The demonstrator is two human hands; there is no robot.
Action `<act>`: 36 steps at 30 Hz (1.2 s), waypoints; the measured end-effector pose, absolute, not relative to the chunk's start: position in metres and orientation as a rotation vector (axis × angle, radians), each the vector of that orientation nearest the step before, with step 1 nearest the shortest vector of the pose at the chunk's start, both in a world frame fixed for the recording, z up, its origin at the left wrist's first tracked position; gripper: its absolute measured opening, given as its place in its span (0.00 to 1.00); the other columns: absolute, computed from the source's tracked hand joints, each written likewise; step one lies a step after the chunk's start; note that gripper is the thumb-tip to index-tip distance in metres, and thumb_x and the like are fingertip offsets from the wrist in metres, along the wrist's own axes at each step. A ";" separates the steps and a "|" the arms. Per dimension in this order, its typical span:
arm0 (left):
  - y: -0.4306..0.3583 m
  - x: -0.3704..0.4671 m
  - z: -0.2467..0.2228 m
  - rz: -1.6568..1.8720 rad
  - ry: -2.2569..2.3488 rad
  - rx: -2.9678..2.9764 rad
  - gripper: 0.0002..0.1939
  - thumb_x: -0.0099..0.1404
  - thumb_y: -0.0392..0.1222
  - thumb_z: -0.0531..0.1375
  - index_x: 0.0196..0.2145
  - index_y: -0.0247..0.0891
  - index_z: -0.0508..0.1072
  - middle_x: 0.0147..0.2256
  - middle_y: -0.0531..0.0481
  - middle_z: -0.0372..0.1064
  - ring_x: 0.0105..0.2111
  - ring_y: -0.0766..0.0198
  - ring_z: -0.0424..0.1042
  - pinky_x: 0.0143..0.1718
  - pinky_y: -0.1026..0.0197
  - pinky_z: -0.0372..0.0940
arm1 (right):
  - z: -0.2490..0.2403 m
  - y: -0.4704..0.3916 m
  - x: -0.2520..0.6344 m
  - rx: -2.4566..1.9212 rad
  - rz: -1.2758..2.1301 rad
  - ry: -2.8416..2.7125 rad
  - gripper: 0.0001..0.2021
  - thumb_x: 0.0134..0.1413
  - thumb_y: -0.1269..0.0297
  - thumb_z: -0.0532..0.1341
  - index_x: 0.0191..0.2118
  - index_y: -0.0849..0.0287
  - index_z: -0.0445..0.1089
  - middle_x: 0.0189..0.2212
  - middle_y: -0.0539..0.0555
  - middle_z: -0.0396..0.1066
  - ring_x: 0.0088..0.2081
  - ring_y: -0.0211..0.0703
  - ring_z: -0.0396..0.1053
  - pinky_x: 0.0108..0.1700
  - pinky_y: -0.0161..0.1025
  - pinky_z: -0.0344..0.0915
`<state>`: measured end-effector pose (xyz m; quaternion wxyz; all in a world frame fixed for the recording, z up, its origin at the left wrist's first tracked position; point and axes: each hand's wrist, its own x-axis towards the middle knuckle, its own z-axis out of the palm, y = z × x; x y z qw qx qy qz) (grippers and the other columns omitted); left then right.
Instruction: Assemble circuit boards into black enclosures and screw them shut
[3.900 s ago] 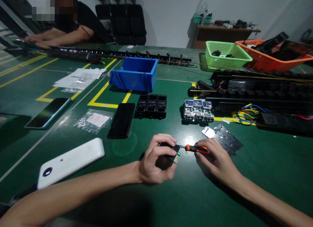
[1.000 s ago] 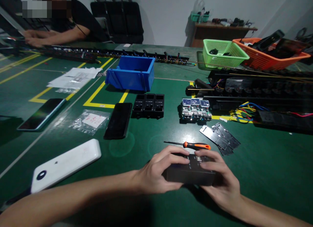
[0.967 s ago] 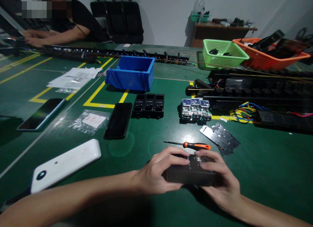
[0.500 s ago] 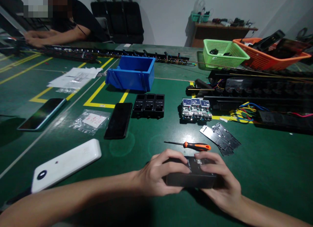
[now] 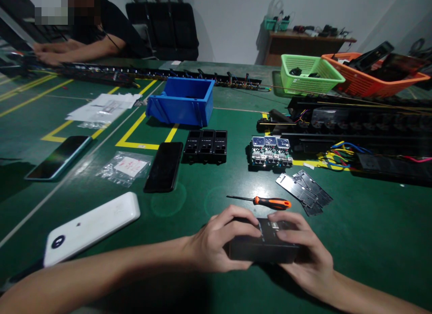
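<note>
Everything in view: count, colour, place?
Box: 1, black, held
Screwdriver: 1, black, orange, beyond box
Plates: several, grey, right
Circuit boards: 3, green, beyond screwdriver
Modules: 3, black, centre
Phones: 2, dark, left
Device: 1, white, left
Labelled bag: 1, clear, between phones
Papers: several, white, left
Bin: 1, blue, centre
Baskets: 2, green, orange, right
Wired rails: several, black, back, right
Seats: 3, black, back
Desk: 1, brown, back
Person: 1, black top, left
Table: 1, green, underneath
Left hand: 1, on box
Right hand: 1, on box

Blu bin, grn bskt beside orng bskt
</note>
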<state>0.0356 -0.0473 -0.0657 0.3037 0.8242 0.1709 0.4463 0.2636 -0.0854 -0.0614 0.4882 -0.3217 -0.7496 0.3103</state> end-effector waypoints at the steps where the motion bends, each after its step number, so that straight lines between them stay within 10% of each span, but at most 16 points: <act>1: -0.047 0.036 -0.066 1.185 0.449 2.183 0.27 0.52 0.39 0.69 0.50 0.35 0.67 0.45 0.39 0.68 0.46 0.56 0.72 0.45 0.59 0.71 | -0.062 -0.086 0.264 -0.782 0.757 -1.828 0.19 0.54 0.73 0.65 0.50 0.52 0.66 0.49 0.60 0.67 0.50 0.51 0.69 0.46 0.49 0.72; 36: -0.050 0.038 -0.062 0.798 0.762 1.747 0.38 0.55 0.40 0.67 0.59 0.42 0.55 0.49 0.43 0.70 0.46 0.57 0.73 0.47 0.56 0.69 | -0.063 -0.084 0.262 -1.119 0.973 -1.568 0.22 0.45 0.61 0.72 0.47 0.55 0.68 0.40 0.56 0.74 0.40 0.48 0.74 0.40 0.39 0.73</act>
